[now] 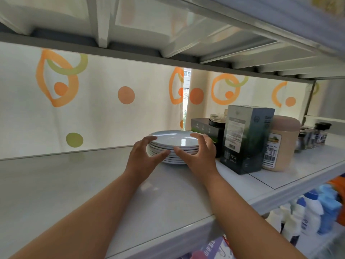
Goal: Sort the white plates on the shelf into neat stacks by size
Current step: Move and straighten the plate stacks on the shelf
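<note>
Both hands cupped the stack of white plates (173,146) on the shelf (84,184): left hand (144,156) and right hand (197,152) half-curled on opposite rims, seemingly squaring them. Best to press evenly, clear of the dark box (244,139) just right.

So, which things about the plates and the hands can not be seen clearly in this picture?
- Head view: the stack of plates has its front edges covered by the left hand and right hand, so an exact count is impossible.
- Whether lower plates differ in size: hidden under the top plate.
- The fingertips behind the rim, so the firmness of the grip: hidden.
</note>
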A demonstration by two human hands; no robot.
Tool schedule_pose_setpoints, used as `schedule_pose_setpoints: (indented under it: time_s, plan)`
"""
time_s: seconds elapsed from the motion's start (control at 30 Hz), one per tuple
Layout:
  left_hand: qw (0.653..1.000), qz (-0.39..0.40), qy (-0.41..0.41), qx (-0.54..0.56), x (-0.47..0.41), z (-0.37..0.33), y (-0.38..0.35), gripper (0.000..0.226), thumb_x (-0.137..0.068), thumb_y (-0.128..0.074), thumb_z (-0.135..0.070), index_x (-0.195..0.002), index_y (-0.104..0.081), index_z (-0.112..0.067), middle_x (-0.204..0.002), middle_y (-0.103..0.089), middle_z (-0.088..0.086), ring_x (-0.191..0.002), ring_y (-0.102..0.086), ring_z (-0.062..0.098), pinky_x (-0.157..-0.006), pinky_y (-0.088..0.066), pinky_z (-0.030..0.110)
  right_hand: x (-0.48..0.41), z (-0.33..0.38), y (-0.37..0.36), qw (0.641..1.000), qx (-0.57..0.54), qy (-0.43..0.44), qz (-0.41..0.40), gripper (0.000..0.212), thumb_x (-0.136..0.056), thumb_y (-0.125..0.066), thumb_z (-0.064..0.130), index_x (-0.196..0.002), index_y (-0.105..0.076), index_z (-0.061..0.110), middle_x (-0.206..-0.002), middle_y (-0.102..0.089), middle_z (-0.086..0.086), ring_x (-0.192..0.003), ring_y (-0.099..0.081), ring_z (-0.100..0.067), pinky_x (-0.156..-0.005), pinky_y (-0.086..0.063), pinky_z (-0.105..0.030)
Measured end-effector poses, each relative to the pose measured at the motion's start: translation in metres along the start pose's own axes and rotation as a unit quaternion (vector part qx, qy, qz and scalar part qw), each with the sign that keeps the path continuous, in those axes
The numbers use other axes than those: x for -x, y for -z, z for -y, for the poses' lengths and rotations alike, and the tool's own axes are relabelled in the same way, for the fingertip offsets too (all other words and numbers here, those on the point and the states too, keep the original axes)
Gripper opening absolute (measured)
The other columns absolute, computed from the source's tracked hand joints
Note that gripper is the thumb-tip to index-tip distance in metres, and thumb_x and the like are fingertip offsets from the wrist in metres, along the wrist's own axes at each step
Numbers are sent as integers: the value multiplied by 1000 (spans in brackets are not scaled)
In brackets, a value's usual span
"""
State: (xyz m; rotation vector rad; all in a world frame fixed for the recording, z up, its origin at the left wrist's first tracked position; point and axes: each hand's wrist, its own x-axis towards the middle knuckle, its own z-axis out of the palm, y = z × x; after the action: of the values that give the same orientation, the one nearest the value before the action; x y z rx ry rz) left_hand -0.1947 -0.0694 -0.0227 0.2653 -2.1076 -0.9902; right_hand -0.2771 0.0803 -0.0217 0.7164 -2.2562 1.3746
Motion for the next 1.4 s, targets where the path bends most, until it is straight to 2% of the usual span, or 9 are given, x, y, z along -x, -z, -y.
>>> schedule_pose_setpoints:
  time_s: [0.4, 0.7, 0.83, 0.97, 1.03, 1.1, 1.2, 1.3, 1.4]
  plan:
    - [999, 13, -2, -38, -5, 9, 1, 48, -78, -69, -34, -122, -54, -23, -128, -58, 1, -120, -50, 17, -91, -33, 20, -5, -7, -6, 994, 67, -15, 84, 69, -74, -69, 56, -134, -47, 30, -158, -12, -5, -148, -6, -26, -117, -27, -45]
    - [998, 50, 23, -2, -5, 6, 0, 66, -81, -66, -38, -137, -38, -19, -143, -42, 5, -131, -39, 21, -107, -33, 33, -3, 0, -1, 992, 2, -75, 97, 89, -75, -66, 59, -148, -21, 37, -160, 19, -6, -149, 6, -28, -120, -15, -47]
    - [987, 106, 72, 101, -5, 1, -4, 80, -82, -58, -50, -146, -17, -26, -156, -21, 0, -143, -17, 15, -116, -17, 34, -8, 1, 0, 987, -75, -134, 54, 87, -82, -58, 57, -152, -17, 26, -161, -4, -9, -148, -12, -28, -118, -22, -46]
    - [964, 152, 127, 180, -11, -1, -2, 84, -77, -60, -53, -146, -23, -21, -151, -32, -1, -136, -32, 15, -114, -22, 31, -10, 2, 2, 983, -84, -161, 41, 73, -86, -49, 50, -148, -31, 18, -150, -39, -6, -136, -38, -26, -110, -35, -40]
    - [955, 142, 151, 214, -12, -3, 5, 78, -72, -60, -51, -140, -36, -23, -144, -40, -2, -131, -38, 13, -114, -26, 36, -7, 4, 6, 989, -21, -147, 9, 54, -93, -44, 40, -139, -47, 14, -137, -55, -7, -126, -48, -26, -100, -39, -34]
    - [952, 123, 148, 238, -13, -1, 13, 32, -85, -54, -38, -114, -57, -27, -122, -55, -4, -111, -49, 9, -107, -32, 33, -1, 8, 7, 995, 19, -93, -41, 35, -94, -41, 35, -98, -70, 14, -92, -70, -5, -93, -61, -23, -72, -44, -23]
    - [967, 62, 148, 199, -17, 6, 22, 19, -93, -39, -28, -77, -49, -27, -88, -50, -3, -93, -46, 20, -87, -41, 35, 7, 17, 3, 988, 37, -61, -137, 41, -94, -41, 27, -54, -40, 23, -51, -39, 7, -55, -42, -13, -47, -23, -20]
    - [981, -9, 143, 132, -14, 4, 19, 17, -90, -41, -27, -87, -47, -12, -79, -47, 1, -83, -43, 24, -70, -34, 36, 5, 19, 0, 983, 31, -80, -165, 26, -94, -40, 25, -87, -60, 10, -75, -59, -1, -72, -50, -18, -54, -30, -19]
    - [981, -23, 142, 130, -7, 0, 12, 35, -87, -49, -30, -112, -47, -4, -85, -51, 3, -86, -49, 26, -76, -38, 35, -3, 15, -7, 982, -50, -169, -63, 50, -94, -42, 31, -138, -42, 7, -136, -52, -13, -121, -50, -27, -92, -43, -33]
